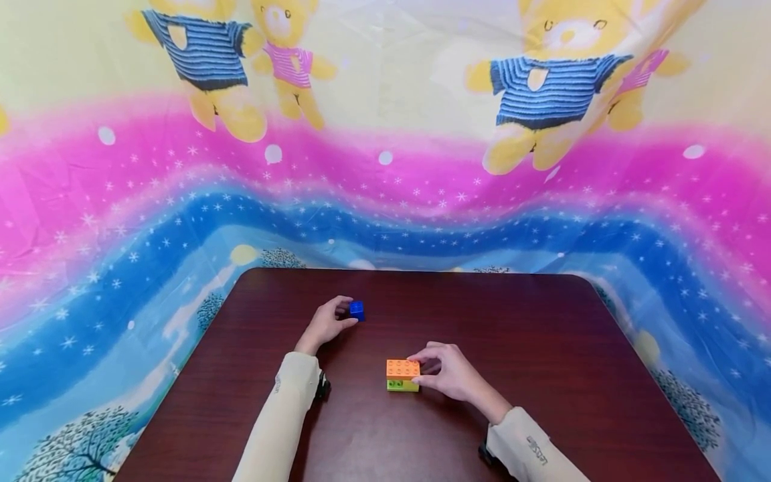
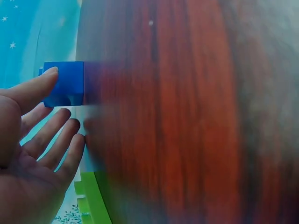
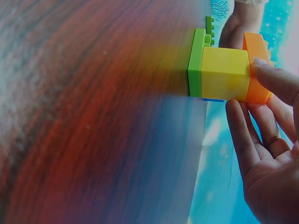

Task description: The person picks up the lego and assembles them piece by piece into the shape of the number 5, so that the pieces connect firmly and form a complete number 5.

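My left hand [image 1: 327,323] pinches a small blue building block [image 1: 357,310] between thumb and fingers, toward the back of the table. In the left wrist view the thumb lies on the side of the blue block [image 2: 70,84]. Nearer to me, my right hand [image 1: 453,372] grips an orange studded brick [image 1: 402,368] by its right end. That brick tops a stack: the right wrist view shows a yellow block [image 3: 225,73] under it and a green studded base [image 3: 195,65] lowest. From the head view the yellow block is hidden; light green studs [image 1: 394,385] show below the orange.
The dark red-brown wooden table [image 1: 482,314] has rounded far corners. Behind and around it hangs a cloth [image 1: 385,201] printed with bears, snowflakes and trees. In the right wrist view a green studded edge [image 3: 210,30] shows beyond the stack.
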The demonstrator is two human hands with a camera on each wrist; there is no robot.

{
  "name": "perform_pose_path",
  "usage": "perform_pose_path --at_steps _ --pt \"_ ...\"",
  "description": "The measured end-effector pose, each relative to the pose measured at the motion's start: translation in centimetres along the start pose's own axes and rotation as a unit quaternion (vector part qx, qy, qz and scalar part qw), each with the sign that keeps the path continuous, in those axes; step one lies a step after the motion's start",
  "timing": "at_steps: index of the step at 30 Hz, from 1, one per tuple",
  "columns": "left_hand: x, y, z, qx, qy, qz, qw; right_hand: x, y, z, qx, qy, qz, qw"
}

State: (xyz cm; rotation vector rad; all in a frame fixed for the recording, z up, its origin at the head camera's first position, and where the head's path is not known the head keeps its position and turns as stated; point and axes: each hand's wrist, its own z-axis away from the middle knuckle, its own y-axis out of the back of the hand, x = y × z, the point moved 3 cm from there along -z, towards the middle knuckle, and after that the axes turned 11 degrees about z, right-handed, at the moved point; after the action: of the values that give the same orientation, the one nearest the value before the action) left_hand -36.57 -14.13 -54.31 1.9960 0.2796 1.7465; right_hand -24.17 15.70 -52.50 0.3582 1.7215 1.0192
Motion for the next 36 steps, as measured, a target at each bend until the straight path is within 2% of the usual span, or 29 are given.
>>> perform_pose_path --at_steps 12,19,24,31,36 --pt "-0.28 -0.35 -0.68 0.019 0.007 -0.018 0.9996 -0.09 0.17 -0.04 -0.002 -0.004 -0.002 1.0" --pt "-0.16 -0.39 -0.66 0.019 -0.002 -0.028 0.9994 -0.03 0.07 -0.01 0.0 -0.006 -0.001 1.0" --pt "0.07 -0.34 -0.49 0.018 -0.006 -0.024 0.9995 0.04 0.03 0.0 0.0 -0.005 0.001 1.0" --pt "0.11 -0.01 -0.3 0.021 0.005 -0.011 0.9997 0.13 0.03 -0.03 -0.001 -0.005 0.001 1.0" --pt "0.49 0.17 -0.13 0.023 -0.003 0.0 0.9997 0.33 0.05 0.03 -0.003 -0.007 -0.002 1.0"
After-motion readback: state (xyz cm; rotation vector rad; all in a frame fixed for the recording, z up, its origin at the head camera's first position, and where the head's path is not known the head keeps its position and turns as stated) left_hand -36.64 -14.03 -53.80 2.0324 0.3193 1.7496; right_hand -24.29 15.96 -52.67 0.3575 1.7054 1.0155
